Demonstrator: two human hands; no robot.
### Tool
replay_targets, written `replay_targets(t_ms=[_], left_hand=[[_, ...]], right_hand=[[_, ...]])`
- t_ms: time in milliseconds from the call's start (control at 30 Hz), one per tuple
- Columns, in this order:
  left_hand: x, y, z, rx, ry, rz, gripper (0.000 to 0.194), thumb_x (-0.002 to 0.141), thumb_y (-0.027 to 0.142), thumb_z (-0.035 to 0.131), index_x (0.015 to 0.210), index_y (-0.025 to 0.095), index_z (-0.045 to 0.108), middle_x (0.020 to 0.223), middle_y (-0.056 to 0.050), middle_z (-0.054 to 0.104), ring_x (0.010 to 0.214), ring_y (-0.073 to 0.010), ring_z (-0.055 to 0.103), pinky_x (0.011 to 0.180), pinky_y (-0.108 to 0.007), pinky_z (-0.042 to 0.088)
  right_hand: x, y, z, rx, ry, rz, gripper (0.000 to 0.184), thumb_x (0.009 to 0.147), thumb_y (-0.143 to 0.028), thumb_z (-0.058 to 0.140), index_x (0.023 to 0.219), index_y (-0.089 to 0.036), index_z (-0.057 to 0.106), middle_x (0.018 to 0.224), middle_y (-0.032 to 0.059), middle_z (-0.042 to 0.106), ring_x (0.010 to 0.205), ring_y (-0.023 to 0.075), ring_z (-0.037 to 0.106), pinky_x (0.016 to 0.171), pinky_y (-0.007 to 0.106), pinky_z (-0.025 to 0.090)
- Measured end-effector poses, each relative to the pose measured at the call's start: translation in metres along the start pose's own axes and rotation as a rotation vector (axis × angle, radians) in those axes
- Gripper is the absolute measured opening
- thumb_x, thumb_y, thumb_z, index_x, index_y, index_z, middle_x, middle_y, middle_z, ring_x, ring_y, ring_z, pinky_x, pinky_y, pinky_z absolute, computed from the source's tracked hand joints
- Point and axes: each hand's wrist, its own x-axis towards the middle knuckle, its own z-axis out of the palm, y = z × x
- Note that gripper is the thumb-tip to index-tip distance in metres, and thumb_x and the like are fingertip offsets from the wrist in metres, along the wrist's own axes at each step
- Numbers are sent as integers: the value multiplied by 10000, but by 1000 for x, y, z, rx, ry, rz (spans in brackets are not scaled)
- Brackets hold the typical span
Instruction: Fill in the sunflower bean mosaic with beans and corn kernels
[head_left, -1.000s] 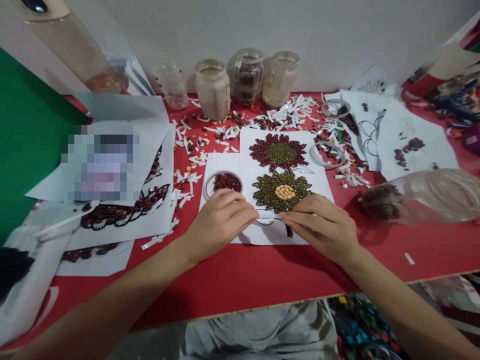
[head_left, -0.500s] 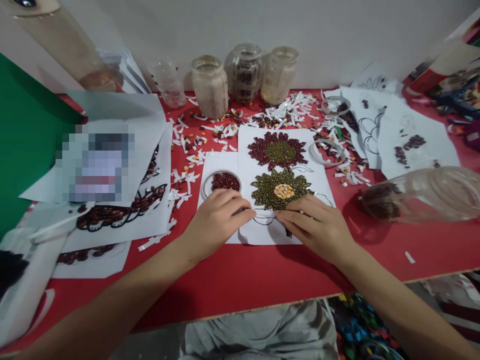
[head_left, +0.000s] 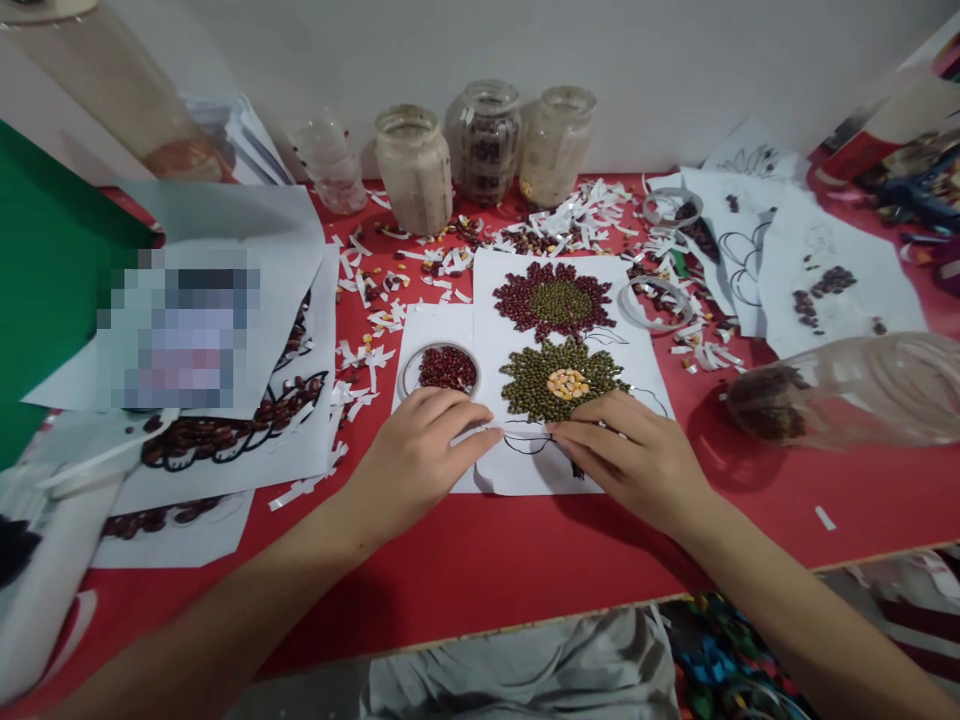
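Observation:
A white drawing sheet (head_left: pixel 491 470) carries a dark red flower with a green centre (head_left: pixel 555 300) and, below it, a green bean flower (head_left: pixel 529 385) with a yellow corn centre. My left hand (head_left: pixel 427 445) bends over the sheet's left edge, thumb and forefinger drawn close together. Across from it, my right hand (head_left: pixel 634 445) pinches at the lower edge of the green flower. A thin pale strip seems to run between the fingertips, too faint to name surely. Touching or close to my left fingers is a round lid of red beans (head_left: pixel 448 367).
Glass jars (head_left: pixel 412 170) line the wall, with paper strips and loose beans (head_left: pixel 577 220) before them. A jar lies on its side (head_left: pixel 847 390) at right. Ring-shaped lids (head_left: pixel 656 303) and bean drawings (head_left: pixel 840 270) are nearby. Papers and a blurred-out phone-like shape (head_left: pixel 191 340) lie left.
My left hand has shifted slightly left and down, away from the right hand. The right hand stays nearly in place, and the view has moved slightly.

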Motion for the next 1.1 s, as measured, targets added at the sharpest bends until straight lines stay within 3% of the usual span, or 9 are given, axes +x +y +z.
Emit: replay_targets(t_ms=[1100], left_hand=[[2, 1, -8, 93, 11, 55, 283, 1024, 112, 437, 1000, 146, 716, 1013, -66, 736, 962, -225, 589, 859, -377, 475]], right_hand=[[-1, -1, -4, 0, -12, -25, 168, 922, -108, 615, 1066, -188, 650, 887, 62, 682, 801, 175, 601, 661, 298, 494]])
